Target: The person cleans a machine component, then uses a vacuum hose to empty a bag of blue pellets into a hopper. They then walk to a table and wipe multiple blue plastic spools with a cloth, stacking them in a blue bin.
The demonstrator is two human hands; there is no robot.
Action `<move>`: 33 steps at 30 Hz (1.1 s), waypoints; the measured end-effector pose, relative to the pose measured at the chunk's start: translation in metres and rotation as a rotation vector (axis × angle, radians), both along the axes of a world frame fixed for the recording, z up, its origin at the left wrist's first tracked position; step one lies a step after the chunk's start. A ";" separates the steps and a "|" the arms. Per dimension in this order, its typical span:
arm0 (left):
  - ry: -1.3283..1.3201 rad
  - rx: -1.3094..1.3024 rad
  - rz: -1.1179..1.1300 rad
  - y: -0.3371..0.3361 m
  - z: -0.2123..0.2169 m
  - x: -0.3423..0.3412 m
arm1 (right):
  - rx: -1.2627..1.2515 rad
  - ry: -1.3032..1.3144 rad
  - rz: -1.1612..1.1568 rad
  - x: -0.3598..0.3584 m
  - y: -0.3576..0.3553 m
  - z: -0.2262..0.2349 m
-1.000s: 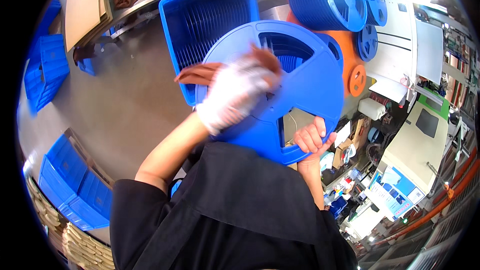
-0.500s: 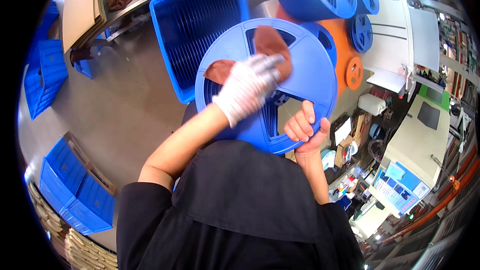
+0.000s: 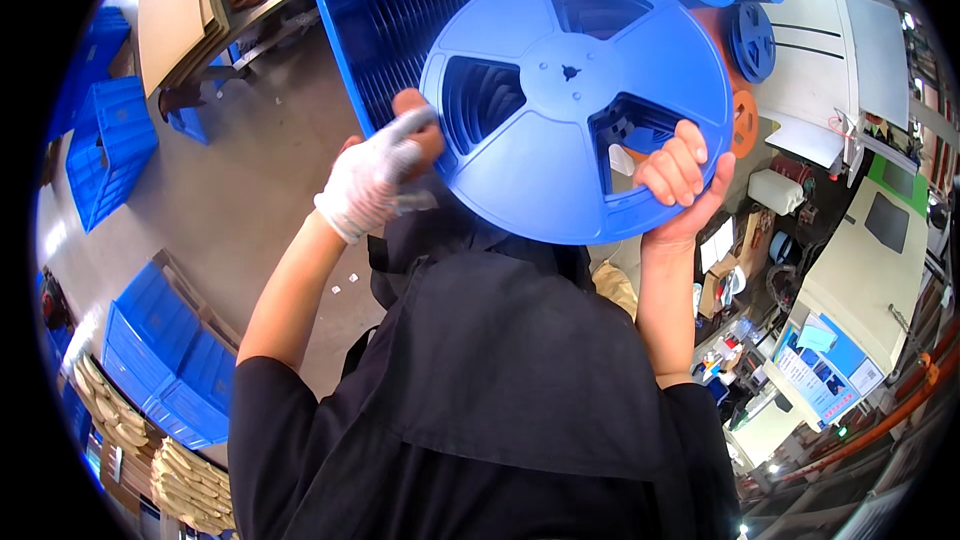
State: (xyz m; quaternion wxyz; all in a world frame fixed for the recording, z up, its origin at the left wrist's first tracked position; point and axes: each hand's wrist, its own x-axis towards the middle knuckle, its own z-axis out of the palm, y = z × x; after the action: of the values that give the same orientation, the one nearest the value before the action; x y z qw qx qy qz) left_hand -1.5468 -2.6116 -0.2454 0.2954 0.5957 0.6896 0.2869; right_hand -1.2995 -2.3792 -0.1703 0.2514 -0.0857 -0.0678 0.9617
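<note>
"One blue reel point(image 3: 592, 90) filled the middle of the head view?"

"Yes, raised before the person, partly covering a blue bin point(image 3: 344, 56). The right hand point(image 3: 680, 180) was closed on its lower right rim, fingers through an opening."

"And the left hand point(image 3: 372, 178)?"

"Gloved, half curled just beside the reel's left edge. Blur hid whether it held anything."
</note>
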 end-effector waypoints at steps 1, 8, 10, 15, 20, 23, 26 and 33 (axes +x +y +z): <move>0.192 0.044 -0.102 0.005 0.008 0.005 | -0.013 0.022 0.021 -0.007 0.003 0.002; 0.339 0.234 -0.198 0.007 -0.012 0.014 | 0.041 -0.072 0.190 -0.033 0.015 0.013; 0.257 0.280 -0.274 0.003 -0.018 0.014 | 0.104 -0.187 0.230 -0.043 0.017 0.018; -0.610 0.171 0.396 -0.038 -0.004 0.028 | 0.397 -0.616 0.281 -0.080 0.020 0.023; -1.412 0.229 0.949 -0.069 -0.021 0.015 | 0.401 -0.671 0.286 -0.059 0.005 0.008; -1.491 0.227 1.058 -0.093 -0.045 0.013 | 0.329 -0.668 0.247 -0.044 -0.004 -0.002; -1.583 0.221 1.060 -0.104 -0.063 0.011 | 0.298 -0.634 0.245 -0.031 -0.012 -0.013; -1.602 0.283 1.101 -0.112 -0.081 0.011 | 0.339 -0.738 0.196 -0.027 -0.028 -0.011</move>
State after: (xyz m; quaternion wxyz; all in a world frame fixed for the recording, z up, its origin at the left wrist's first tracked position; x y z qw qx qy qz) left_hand -1.5360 -2.7241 -0.3267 0.4266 -0.1499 0.4257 0.7838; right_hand -1.3269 -2.4075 -0.1810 0.1280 -0.3751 -0.3186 0.8610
